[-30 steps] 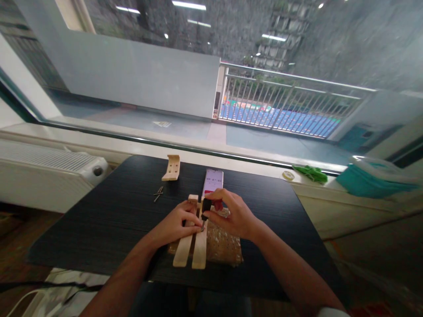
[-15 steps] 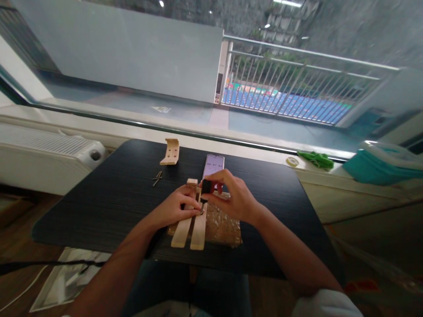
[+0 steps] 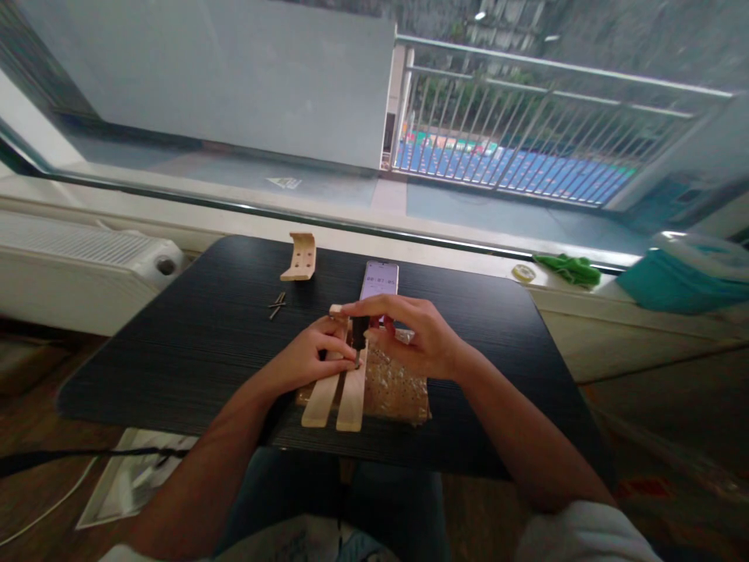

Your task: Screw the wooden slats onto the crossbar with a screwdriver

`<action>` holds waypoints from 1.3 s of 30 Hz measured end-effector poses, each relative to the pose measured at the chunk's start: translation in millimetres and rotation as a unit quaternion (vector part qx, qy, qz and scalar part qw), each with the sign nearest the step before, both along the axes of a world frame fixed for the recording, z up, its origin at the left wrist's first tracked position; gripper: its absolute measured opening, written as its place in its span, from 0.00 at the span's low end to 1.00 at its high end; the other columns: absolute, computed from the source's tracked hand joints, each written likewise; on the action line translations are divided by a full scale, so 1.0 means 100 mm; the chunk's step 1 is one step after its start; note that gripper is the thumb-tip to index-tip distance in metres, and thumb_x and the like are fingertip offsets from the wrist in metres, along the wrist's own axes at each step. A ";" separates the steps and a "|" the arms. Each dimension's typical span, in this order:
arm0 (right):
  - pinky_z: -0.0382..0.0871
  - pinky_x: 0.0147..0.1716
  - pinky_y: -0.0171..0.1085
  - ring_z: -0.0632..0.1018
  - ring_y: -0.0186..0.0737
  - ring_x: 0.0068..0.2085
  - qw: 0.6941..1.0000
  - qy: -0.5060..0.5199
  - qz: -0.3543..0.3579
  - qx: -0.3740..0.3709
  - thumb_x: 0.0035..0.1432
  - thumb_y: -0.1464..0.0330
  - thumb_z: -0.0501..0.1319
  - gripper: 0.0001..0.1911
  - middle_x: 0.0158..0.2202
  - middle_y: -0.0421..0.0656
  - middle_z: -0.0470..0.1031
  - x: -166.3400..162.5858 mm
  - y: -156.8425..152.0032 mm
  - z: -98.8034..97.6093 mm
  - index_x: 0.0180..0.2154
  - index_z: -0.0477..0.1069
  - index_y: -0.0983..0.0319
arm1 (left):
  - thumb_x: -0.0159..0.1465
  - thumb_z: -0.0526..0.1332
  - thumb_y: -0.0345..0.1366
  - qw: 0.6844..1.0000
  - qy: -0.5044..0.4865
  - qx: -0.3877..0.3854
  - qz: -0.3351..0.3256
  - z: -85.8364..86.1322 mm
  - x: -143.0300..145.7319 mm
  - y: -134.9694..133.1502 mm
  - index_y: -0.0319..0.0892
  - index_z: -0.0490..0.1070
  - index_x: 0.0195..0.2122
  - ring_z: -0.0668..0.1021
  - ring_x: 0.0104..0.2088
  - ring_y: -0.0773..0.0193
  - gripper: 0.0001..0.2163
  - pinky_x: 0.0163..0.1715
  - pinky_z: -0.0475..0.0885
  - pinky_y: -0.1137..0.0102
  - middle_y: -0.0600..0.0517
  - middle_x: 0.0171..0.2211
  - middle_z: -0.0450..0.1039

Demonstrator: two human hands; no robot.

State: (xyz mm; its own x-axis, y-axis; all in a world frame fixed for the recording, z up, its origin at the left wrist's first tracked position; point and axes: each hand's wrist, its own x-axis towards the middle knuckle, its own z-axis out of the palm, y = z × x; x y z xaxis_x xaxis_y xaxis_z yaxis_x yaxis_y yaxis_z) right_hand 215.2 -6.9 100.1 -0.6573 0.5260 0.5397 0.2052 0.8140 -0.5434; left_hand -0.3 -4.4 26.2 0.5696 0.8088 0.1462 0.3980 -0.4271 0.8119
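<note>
My right hand point(image 3: 418, 334) is closed around the black handle of a screwdriver point(image 3: 360, 334), held upright with its shaft pointing down. The shaft's tip meets the right one of two pale wooden slats point(image 3: 351, 406). My left hand point(image 3: 319, 351) lies across the left slat, its thumb and finger pinched together beside the tip. Whatever small thing they hold there is hidden. A small wooden block point(image 3: 335, 311) stands at the slats' far end. Beneath them is a brown slab in clear wrap point(image 3: 398, 386).
A curved wooden piece with holes point(image 3: 303, 257) and several loose screws point(image 3: 277, 304) lie on the dark table point(image 3: 175, 351). Behind my hands is a phone point(image 3: 380, 279). On the sill are a tape roll point(image 3: 523, 272), a green cloth point(image 3: 567, 269) and a teal container point(image 3: 684, 277).
My right fingers have shifted on the screwdriver handle, the index finger now stretched out over its top. My left hand stays at the tip. The view has tilted slightly.
</note>
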 end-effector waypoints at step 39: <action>0.65 0.29 0.30 0.68 0.27 0.27 0.999 0.039 -0.031 -0.001 0.59 0.67 0.63 0.11 0.33 0.38 0.74 -0.03 0.02 -0.05 0.44 0.70 0.62 | 0.59 0.66 0.42 1.000 -0.017 0.000 -0.003 -0.07 -0.02 0.01 0.43 0.82 0.31 0.72 0.48 0.52 0.09 0.51 0.67 0.60 0.45 0.44 0.71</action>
State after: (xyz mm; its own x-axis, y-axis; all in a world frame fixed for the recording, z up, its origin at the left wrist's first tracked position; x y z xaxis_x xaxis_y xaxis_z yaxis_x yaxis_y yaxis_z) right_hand 212.0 -5.1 94.8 -0.5797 0.5656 0.5865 0.2130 0.8000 -0.5610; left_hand -2.1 -3.0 19.5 0.5693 0.8051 0.1667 0.3669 -0.4302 0.8248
